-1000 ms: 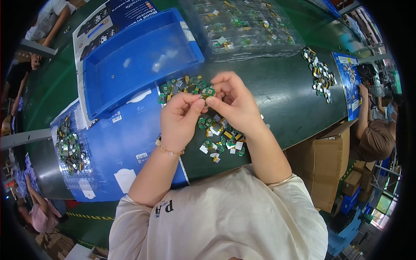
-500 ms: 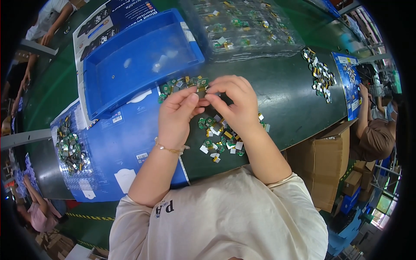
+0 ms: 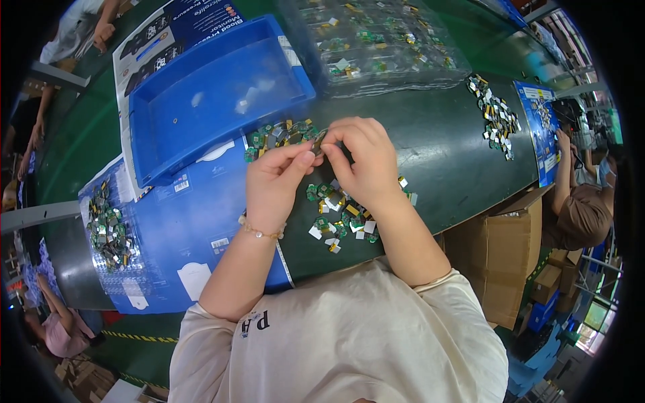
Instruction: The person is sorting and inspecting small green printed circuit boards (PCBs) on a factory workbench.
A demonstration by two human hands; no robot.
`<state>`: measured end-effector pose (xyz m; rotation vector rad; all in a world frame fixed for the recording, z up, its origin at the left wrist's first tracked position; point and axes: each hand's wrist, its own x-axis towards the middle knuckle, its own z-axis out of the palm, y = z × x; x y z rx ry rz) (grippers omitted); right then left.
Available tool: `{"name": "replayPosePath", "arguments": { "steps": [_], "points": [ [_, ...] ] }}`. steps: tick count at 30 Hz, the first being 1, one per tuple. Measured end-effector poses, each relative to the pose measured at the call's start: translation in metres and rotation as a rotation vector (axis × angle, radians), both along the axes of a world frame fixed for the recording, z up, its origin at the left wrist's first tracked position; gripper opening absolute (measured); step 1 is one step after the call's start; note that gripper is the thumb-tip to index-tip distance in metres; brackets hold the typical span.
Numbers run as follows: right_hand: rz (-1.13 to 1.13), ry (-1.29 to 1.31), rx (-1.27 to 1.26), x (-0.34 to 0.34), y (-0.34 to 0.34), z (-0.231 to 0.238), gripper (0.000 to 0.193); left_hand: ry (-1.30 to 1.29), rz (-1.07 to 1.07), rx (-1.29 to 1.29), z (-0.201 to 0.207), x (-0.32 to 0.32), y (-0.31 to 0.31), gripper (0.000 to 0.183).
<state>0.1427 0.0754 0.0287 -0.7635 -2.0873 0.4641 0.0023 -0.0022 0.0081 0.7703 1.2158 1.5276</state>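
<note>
Between my two hands is a small circuit board (image 3: 319, 143), seen nearly edge-on. My left hand (image 3: 279, 171) pinches its lower left side between thumb and fingers. On its other side the fingertips of my right hand (image 3: 363, 158) are closed on it. Just beyond my fingers lies a heap of green circuit boards (image 3: 275, 136), against the near edge of a blue tray. Closer to my body, partly covered by my right hand, is a second loose pile of boards (image 3: 342, 218) with white and yellow pieces on them.
The blue plastic tray (image 3: 151, 151) stands at the upper left, with a few pale scraps inside. Stacked clear plastic trays (image 3: 403, 84) of boards sit at the back. More boards lie at the far right (image 3: 500, 121) and on clear trays at left (image 3: 111, 232). A cardboard box (image 3: 494, 262) adjoins the table edge.
The board between my fingers has turned from facing up to nearly edge-on. Both hands have stayed in about the same place.
</note>
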Motion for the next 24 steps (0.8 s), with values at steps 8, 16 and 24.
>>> {"name": "replayPosePath", "arguments": {
  "steps": [8, 16, 24],
  "points": [
    [0.037, 0.012, -0.012, -0.004, -0.004, 0.001, 0.014, -0.219, 0.039, -0.052, 0.001, -0.001, 0.002, 0.022],
    [-0.102, -0.191, -0.136, 0.017, 0.018, -0.008, 0.008, -0.309, 0.188, -0.072, 0.008, -0.008, 0.006, 0.023],
    [-0.245, -0.467, -0.159, 0.003, 0.014, -0.017, 0.019, -0.42, 0.099, 0.149, 0.009, -0.015, -0.002, 0.015]
  ]
}}
